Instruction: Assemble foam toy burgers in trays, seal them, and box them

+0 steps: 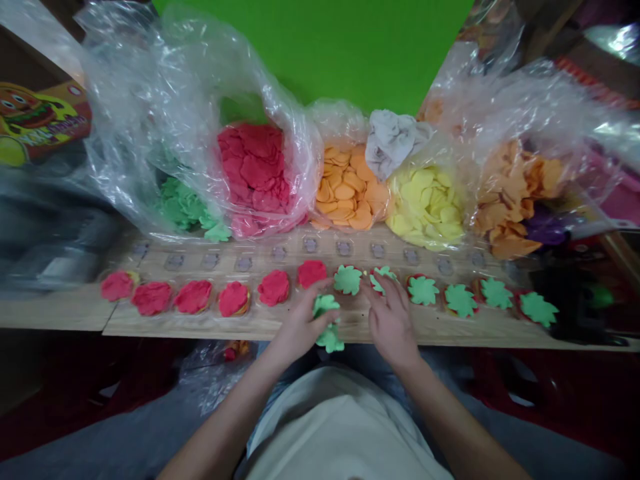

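Note:
My left hand (pixel 300 327) is closed on a few green jagged-edged lettuce-like pieces (pixel 330 339), pinched between thumb and fingers near the table's front edge. Close by, my right hand (pixel 393 323) has its fingers stretched out and apart, the tips over a green piece (pixel 384 272) in the row and partly covering it. Left of those fingertips another green piece (pixel 347 280) lies on its stack. Further right, several stacks have a green piece (pixel 423 290) on top. On the left side of the row, several stacks show a red wavy piece (pixel 274 288) uppermost.
Behind the row stand clear plastic bags with green pieces (pixel 185 203), red pieces (pixel 253 163), orange rounds (pixel 347 187), yellow pieces (pixel 427 203) and tan pieces (pixel 510 200). A crumpled whitish bundle (pixel 393 143) rests between bags. A green panel (pixel 320 53) rises at the back.

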Available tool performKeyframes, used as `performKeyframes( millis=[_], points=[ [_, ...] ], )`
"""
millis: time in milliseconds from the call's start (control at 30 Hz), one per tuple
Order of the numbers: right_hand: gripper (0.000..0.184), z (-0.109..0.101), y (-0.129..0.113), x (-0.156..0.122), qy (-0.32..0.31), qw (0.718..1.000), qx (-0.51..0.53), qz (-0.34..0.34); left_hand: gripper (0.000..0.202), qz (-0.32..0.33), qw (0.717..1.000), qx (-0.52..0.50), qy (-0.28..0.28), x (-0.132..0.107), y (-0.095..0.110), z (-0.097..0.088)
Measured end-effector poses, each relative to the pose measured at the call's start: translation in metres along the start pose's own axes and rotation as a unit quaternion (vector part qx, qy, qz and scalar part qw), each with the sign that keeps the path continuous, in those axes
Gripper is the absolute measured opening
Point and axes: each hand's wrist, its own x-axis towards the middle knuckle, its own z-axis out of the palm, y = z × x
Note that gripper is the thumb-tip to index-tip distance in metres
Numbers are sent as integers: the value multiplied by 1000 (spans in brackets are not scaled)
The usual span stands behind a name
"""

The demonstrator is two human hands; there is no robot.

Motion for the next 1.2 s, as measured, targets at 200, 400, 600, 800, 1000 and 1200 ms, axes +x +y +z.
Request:
performKeyframes(
  millis=[200, 400, 600, 800, 1000, 1200],
  points=[
    [27, 17, -34, 24, -175, 829, 484, 219, 40, -59, 941, -323, 87, -8, 11, -17],
    [28, 29, -36, 45, -105, 830, 496, 231, 39, -85, 917, -328, 210, -14, -2, -53],
    [28, 31, -40, 92, -169, 860, 453, 163, 47, -119, 955, -231, 146, -25, -16, -72],
    [20, 64, -30, 108, -161, 925, 332, 89, 49, -106, 983, -108, 105, -25, -24, -63],
    [18, 69, -24, 96, -105, 976, 193, -1, 48, 5, 991, 77, 107, -18, -30, -55],
    [20, 52, -33, 104, -130, 929, 344, 44, 49, -13, 989, 97, 111, -16, -32, -56]
  ],
)
